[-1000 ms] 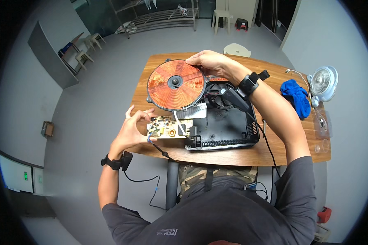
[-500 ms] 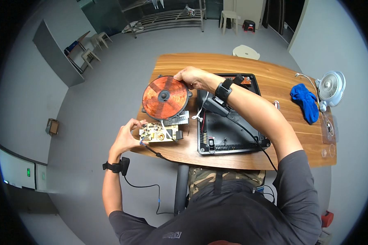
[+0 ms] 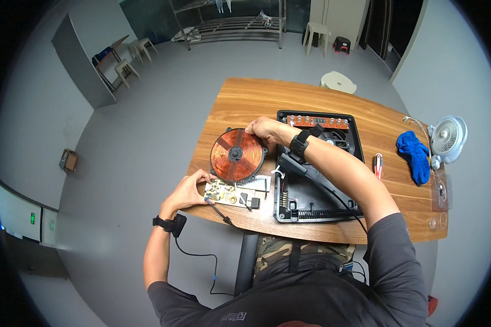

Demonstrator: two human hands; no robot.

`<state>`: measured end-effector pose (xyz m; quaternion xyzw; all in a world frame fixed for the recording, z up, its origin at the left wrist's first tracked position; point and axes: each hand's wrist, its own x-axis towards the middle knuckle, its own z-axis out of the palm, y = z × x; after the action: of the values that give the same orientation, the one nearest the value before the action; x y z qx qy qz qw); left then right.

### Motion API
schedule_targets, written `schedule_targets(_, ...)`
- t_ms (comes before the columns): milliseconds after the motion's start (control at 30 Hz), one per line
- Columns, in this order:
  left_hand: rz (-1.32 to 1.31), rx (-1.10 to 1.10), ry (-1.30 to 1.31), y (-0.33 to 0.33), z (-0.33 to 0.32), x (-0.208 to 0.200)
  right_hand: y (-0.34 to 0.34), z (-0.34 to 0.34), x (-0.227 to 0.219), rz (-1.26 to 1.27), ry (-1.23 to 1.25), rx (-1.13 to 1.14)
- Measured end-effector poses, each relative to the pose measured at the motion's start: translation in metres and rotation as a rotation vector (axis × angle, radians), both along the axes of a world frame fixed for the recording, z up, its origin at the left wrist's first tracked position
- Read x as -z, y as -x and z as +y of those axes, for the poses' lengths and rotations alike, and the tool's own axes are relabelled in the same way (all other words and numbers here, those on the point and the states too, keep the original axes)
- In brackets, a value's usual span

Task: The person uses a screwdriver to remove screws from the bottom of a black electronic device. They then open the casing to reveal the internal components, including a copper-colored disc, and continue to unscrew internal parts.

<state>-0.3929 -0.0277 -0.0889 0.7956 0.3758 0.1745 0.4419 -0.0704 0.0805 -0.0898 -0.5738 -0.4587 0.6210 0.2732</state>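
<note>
A round copper coil (image 3: pixel 223 158) sits at the left of the table, its far right rim pinched between the fingers of my right hand (image 3: pixel 264 129). Just nearer to me lies a pale circuit board (image 3: pixel 218 192) with small components. My left hand (image 3: pixel 190 191) grips the left end of this board between thumb and fingers. A silver heat sink (image 3: pixel 261 182) shows partly between coil and board. To the right stands an open black appliance housing (image 3: pixel 322 199), with a fan (image 3: pixel 338 143) and a reddish control strip (image 3: pixel 317 121) inside. My right forearm crosses over the housing and hides part of it.
A red-and-grey screwdriver (image 3: pixel 378 166) lies right of the housing. Farther right are a blue cloth (image 3: pixel 413 158), a small white fan (image 3: pixel 447 136) and a clear plastic tray (image 3: pixel 442 192). Black cables run from both wrist straps. A pale stool (image 3: pixel 338 82) stands beyond the far table edge.
The whole view has shifted, so the table appears lower and farther right. My right hand has brought the coil slightly toward me and down. The housing's control strip and the screwdriver now show more fully.
</note>
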Motion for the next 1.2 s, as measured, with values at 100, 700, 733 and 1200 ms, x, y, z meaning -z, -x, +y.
schedule_targets(100,0.048,-0.009,0.012,0.0,-0.002,0.001,0.006,-0.007,-0.004,-0.115,-0.007,-0.052)
schedule_targets(700,0.236,-0.065,-0.161,0.004,-0.018,0.002,0.015,-0.046,-0.04,-0.465,-0.066,-0.157)
schedule_targets(733,0.193,-0.053,-0.143,-0.001,-0.017,-0.001,0.011,-0.051,-0.047,-0.509,-0.094,-0.157)
schedule_targets(1200,0.293,-0.05,-0.286,0.007,-0.017,-0.039,-0.103,-0.053,-0.064,-0.454,-0.436,-0.043)
